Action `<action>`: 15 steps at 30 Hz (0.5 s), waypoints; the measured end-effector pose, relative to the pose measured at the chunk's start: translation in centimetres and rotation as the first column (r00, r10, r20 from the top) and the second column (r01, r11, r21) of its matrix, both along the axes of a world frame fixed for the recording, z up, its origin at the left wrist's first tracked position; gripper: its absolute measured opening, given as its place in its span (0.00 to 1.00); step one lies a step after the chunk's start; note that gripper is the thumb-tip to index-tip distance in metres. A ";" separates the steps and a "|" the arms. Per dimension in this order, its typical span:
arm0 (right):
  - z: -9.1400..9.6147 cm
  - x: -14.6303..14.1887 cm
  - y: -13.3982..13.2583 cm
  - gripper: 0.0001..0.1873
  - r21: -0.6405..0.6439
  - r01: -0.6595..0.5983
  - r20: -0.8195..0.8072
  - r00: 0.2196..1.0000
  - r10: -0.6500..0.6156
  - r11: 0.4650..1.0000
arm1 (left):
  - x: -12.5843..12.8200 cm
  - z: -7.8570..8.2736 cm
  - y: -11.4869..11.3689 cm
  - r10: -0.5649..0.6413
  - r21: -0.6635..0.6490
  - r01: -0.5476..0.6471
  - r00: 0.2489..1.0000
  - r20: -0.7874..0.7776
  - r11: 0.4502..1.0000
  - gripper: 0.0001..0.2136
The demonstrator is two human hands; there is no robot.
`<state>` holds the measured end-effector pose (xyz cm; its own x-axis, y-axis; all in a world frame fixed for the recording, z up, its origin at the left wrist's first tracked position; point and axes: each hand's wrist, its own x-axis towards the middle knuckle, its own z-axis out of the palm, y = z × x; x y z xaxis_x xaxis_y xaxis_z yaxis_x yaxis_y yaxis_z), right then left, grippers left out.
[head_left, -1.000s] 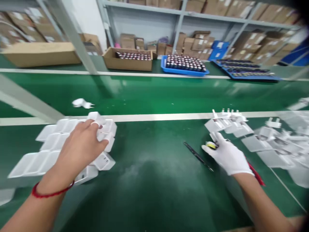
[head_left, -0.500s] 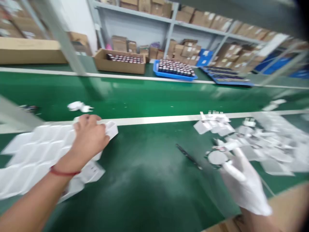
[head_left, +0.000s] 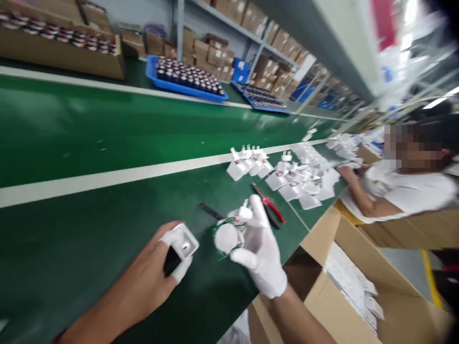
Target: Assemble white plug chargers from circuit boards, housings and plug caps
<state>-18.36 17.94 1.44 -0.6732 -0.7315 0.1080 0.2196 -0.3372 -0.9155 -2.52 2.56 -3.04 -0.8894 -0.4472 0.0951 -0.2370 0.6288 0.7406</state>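
Note:
My bare left hand, white finger cots on its tips, pinches a small white plastic charger shell with its open side up. My right hand, in a white glove, is closed on a small circuit board with a white round part, held just right of the shell. Both hands hover low over the green bench. A heap of white plug housings lies further right on the bench. Black tweezers lie just behind the hands.
Red-handled pliers lie near the heap. An open cardboard box with white parts stands at the bench's near right edge. A co-worker in white sits at the right. Blue trays and a brown box of dark parts line the far side.
The view has swung right. My left hand left the white tray stack and now carries a shell toward the middle. My right hand came in with the circuit board.

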 end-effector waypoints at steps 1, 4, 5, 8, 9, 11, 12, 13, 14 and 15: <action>0.2 0.0 0.1 0.54 0.016 -0.001 -0.034 0.999 0.001 1.000 | -0.1 0.5 -0.1 0.021 0.071 -0.024 0.999 0.036 0.997 0.25; 0.6 0.1 -0.5 0.54 0.054 -0.054 -0.178 0.982 0.063 0.997 | -0.5 1.4 -0.4 0.002 0.254 -0.012 0.999 0.039 0.967 0.40; 0.6 0.3 -0.9 0.53 0.068 -0.083 -0.223 0.970 0.097 0.994 | -0.6 1.5 -0.5 -0.016 0.293 0.008 1.000 0.025 0.956 0.40; 0.3 0.8 -1.9 0.52 0.107 -0.176 -0.299 0.933 0.201 0.979 | -0.4 1.4 -0.7 -0.060 0.367 0.061 0.998 -0.013 0.928 0.39; 0.1 0.8 -2.3 0.52 0.123 -0.197 -0.310 0.923 0.227 0.973 | -0.3 1.3 -0.8 -0.064 0.379 0.068 0.998 -0.023 0.923 0.39; -0.4 0.7 -2.7 0.53 0.164 -0.223 -0.324 0.908 0.266 0.961 | -0.1 1.0 -0.8 -0.069 0.382 0.084 0.996 -0.052 0.920 0.40; -0.6 0.5 -2.9 0.53 0.181 -0.232 -0.330 0.901 0.281 0.956 | 0.0 0.9 -0.8 -0.070 0.377 0.089 0.996 -0.062 0.922 0.41; -0.8 0.3 -3.1 0.53 0.198 -0.239 -0.335 0.895 0.294 0.951 | 0.0 0.8 -0.9 -0.070 0.374 0.090 0.995 -0.065 0.923 0.41; -0.9 0.1 -3.2 0.53 0.211 -0.244 -0.338 0.891 0.305 0.947 | 0.1 0.8 -0.9 -0.070 0.373 0.088 0.996 -0.060 0.924 0.42; -1.0 -0.1 -3.3 0.52 0.225 -0.246 -0.341 0.887 0.312 0.943 | 0.1 0.8 -0.9 -0.073 0.377 0.085 0.996 -0.044 0.922 0.43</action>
